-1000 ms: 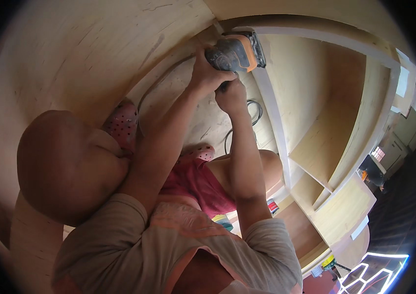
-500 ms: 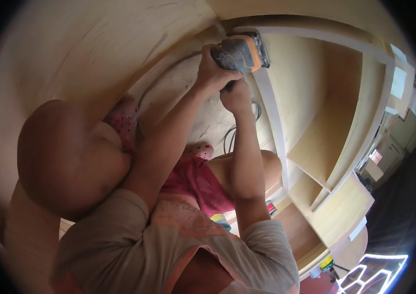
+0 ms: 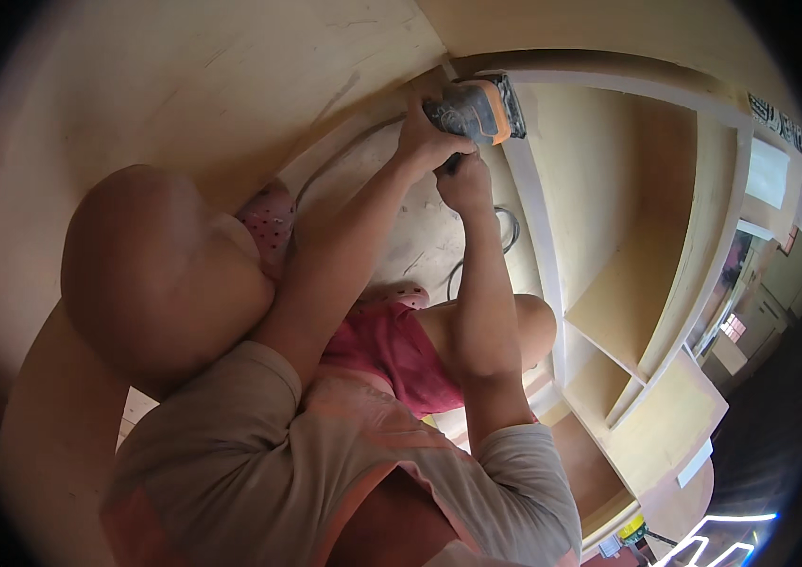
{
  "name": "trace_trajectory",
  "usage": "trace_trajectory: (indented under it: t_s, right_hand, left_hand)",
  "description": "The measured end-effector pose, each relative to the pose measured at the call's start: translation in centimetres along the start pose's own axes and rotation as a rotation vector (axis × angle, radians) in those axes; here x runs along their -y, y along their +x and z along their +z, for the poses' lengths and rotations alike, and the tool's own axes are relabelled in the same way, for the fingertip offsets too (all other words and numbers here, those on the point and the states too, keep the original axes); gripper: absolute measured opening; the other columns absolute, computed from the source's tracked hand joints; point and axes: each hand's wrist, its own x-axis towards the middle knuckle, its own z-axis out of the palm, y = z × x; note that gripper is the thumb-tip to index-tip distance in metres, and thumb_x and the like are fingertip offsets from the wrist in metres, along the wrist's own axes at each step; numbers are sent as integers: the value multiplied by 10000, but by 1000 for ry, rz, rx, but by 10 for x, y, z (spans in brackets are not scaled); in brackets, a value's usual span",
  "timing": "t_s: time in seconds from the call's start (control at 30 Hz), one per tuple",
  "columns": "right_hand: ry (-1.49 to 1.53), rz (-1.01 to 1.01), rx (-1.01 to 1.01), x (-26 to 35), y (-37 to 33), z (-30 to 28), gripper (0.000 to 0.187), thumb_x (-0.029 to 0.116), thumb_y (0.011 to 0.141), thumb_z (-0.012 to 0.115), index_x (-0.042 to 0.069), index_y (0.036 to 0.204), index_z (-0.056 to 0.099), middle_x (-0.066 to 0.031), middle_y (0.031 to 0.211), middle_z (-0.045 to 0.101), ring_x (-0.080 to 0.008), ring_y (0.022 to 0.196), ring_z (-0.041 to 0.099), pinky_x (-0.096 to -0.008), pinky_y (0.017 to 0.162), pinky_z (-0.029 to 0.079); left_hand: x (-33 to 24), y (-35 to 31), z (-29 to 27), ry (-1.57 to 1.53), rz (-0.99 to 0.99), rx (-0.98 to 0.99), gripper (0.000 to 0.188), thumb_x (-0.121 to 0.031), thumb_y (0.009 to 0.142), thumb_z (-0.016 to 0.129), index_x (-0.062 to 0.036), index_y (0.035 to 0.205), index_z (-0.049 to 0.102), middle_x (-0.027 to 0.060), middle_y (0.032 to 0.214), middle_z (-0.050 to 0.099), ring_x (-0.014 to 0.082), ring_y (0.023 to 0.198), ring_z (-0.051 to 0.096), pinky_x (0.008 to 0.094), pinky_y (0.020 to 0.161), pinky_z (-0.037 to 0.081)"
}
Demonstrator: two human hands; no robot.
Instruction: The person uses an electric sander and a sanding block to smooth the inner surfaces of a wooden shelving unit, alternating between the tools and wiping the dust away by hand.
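Observation:
Near the top middle, an electric sheet sander (image 3: 462,113) with a dusty dark body and an orange band is held in both hands. Its flat pad (image 3: 513,104) is turned to the right, at the pale front frame (image 3: 535,180) of a wooden cabinet, close to the upper corner. Whether the pad touches the wood I cannot tell. My left hand (image 3: 426,137) wraps round the sander's body. Lower down, my right hand (image 3: 466,184) is closed round its dark handle, mostly hiding it.
A dark cord (image 3: 344,156) runs along the left, and a cord loop (image 3: 511,229) lies near the cabinet frame. Open wooden compartments (image 3: 599,170) fill the right side. A large wooden panel (image 3: 231,85) rises at left. My bent knees (image 3: 151,274) flank my arms.
The view has shifted a little, so the sander, arms and cabinet appear slightly lower and farther right. Both hands keep the same hold on the sander.

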Motion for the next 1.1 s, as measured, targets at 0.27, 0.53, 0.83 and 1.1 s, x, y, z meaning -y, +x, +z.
trace_trajectory:
  t_s: [0.27,0.53,0.83,1.1]
  right_hand:
    - [26,113,74,2,-40,-44,470,171,714,660,-20,1117,511,-255,958,644,-407,945,611,-472,820,489]
    - [206,62,-53,0,-83,-66,265,120,710,640,20,956,636,-212,885,664,-378,866,643,-459,735,521]
    - [375,84,-164,-8,-133,-92,208,147,715,674,39,892,690,-154,916,686,-290,883,669,-409,725,530]
    - [142,362,-250,13,-190,-132,135,163,767,611,74,850,669,-145,864,674,-279,840,666,-423,667,513]
  left_hand:
    - [-9,-33,14,307,133,21,891,-332,580,845,51,1234,377,222,1219,519,285,1102,543,386,912,449]
    - [-29,-64,31,468,427,-56,818,-393,641,832,3,1198,383,200,1102,552,299,1009,570,408,864,462]
    - [-50,-101,57,183,44,322,552,-312,782,743,-11,1167,486,182,1106,566,280,904,623,405,743,558]
    - [-17,-113,118,1761,213,-13,400,-332,818,657,-29,1070,588,122,957,630,293,831,639,393,688,559]
